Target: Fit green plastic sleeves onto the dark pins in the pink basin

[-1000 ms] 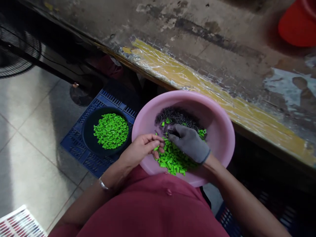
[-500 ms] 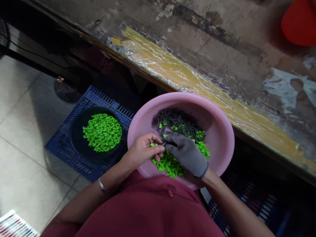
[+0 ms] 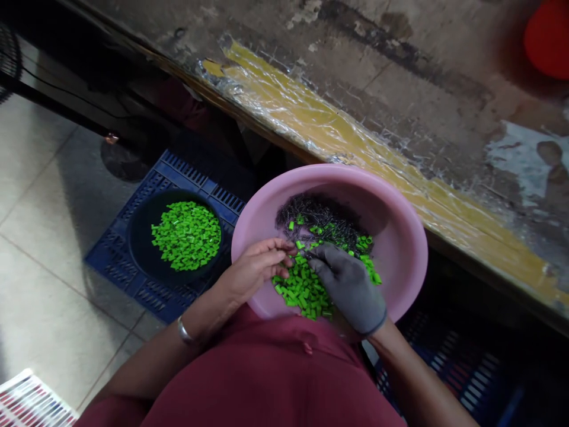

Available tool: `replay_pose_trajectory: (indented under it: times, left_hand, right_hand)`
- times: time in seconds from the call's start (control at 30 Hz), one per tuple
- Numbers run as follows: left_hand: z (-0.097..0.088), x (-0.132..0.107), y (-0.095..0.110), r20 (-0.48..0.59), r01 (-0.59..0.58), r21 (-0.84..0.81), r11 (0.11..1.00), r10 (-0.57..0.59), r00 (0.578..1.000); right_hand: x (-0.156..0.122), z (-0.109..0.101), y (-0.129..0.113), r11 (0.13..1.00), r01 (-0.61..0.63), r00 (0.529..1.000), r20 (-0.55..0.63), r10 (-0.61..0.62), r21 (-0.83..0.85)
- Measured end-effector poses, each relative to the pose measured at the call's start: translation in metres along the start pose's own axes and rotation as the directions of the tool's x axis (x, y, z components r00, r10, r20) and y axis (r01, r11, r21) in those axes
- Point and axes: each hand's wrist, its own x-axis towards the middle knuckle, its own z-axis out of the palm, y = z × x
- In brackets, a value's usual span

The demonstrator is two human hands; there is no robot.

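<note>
Over a pink basin my two hands work close together, fingertips a short gap apart. My bare left hand has its thumb and fingers curled together at the left side; whatever lies between them is too small to make out. In a grey glove, my right hand pinches a small thin dark piece at its fingertips. Beneath them lies a heap of short green plastic pieces, some looking hollow. Behind it, a pile of thin dark screw-like pieces has a few green ones scattered on top.
To the left, a dark round tub holds many green pieces and stands on a blue slatted crate. A worn workbench with a yellow taped edge runs behind the basin. A fan and white basket are at left.
My right hand has drawn slightly right and down, away from my left fingertips, which were touching it before. The left fingers have shifted a little. The whole view has moved slightly.
</note>
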Motion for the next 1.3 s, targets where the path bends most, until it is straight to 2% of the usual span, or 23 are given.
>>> replay_pose_trajectory:
  times: [0.1, 0.23, 0.3, 0.43, 0.5, 0.57, 0.73, 0.97, 1.17, 1.3]
  left_hand:
    - [-0.001, -0.003, 0.002, 0.044, 0.051, -0.044, 0.998, -0.049, 0.998]
    - [-0.003, -0.007, -0.001, 0.085, 0.039, -0.034, 0.999, -0.036, 0.996]
    - [-0.003, -0.008, -0.004, 0.1, 0.035, -0.021, 0.999, -0.033, 0.994]
    - [-0.002, -0.009, -0.008, 0.048, -0.034, -0.04, 0.999, 0.036, 0.998]
    - [-0.002, -0.01, -0.009, 0.015, -0.043, -0.092, 0.995, 0.044, 0.999]
    - [-0.001, -0.01, -0.011, 0.029, 0.002, -0.152, 0.988, 0.002, 1.0]
    - [-0.002, -0.01, -0.016, 0.081, 0.079, -0.205, 0.976, -0.064, 0.995]
    - [-0.001, -0.011, -0.018, 0.121, 0.097, -0.163, 0.982, -0.078, 0.99]
    - [0.0, -0.013, -0.016, 0.172, 0.124, -0.121, 0.985, -0.102, 0.98]
    - [0.003, -0.013, -0.021, 0.123, 0.048, -0.132, 0.99, -0.032, 0.992]
  right_hand:
    - [-0.003, -0.001, 0.0, 1.0, 0.012, 1.0, -0.023, -0.011, 0.013]
    - [-0.007, -0.004, -0.004, 0.992, 0.068, 0.995, -0.077, -0.059, 0.108]
    - [-0.009, -0.006, -0.01, 0.984, 0.053, 0.996, -0.084, -0.039, 0.173]
    - [-0.013, -0.008, -0.023, 0.97, 0.01, 0.995, -0.1, 0.015, 0.244]
    - [-0.014, -0.006, -0.027, 0.981, 0.055, 0.989, -0.142, -0.028, 0.189]
    - [-0.015, -0.002, -0.028, 0.99, 0.13, 0.976, -0.184, -0.118, 0.058]
    - [-0.017, 0.008, -0.024, 0.933, 0.249, 0.918, -0.244, -0.314, -0.261]
    - [-0.018, 0.011, -0.025, 0.876, 0.277, 0.919, -0.156, -0.361, -0.395]
    - [-0.019, 0.008, -0.035, 0.763, 0.334, 0.923, 0.027, -0.385, -0.554]
    - [-0.022, 0.012, -0.036, 0.763, 0.282, 0.936, -0.009, -0.353, -0.582]
